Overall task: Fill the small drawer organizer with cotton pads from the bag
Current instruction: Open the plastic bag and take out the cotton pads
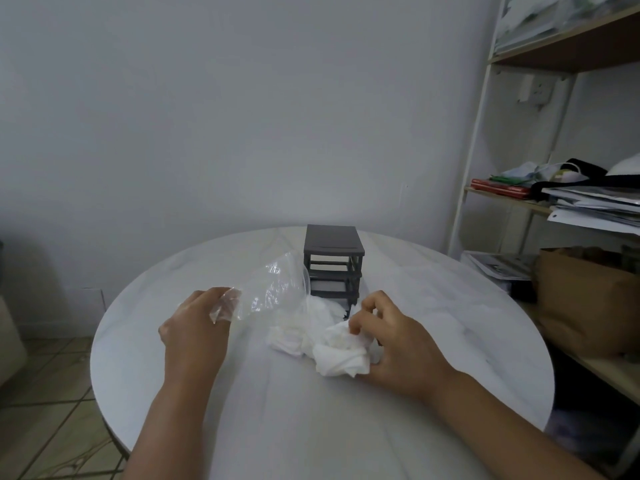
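— left hand (197,323) first: what is it doing?
— it pinches one corner of the clear plastic bag (273,289), thumb and fingers closed on the film. the bag is lifted off the table (450,306) and slants up and away to the right, with its wide end over the white heap.
— and the right hand (391,341)?
— low at the near right of the heap, fingers curled into a crumpled wad of cotton pads (341,355), gripping it.
— where is the rest of the cotton?
— in a loose white heap on the table between the two hands, running up to the foot of the drawer organizer (334,261).
— tell me about the organizer.
— dark grey, upright, a small stacked frame just beyond the hands, toward the far side of the round white table. its top slot looks see-through; the ones below show pale fronts. the bag and the heap cover its lowest part, so i cannot tell whether a drawer is pulled out there.
— anything else around?
— a shelf (571,57) stands at the right with stacked papers (595,206) on it, and a brown paper sack (588,299) lower down. tiled floor (52,375) shows at the left.
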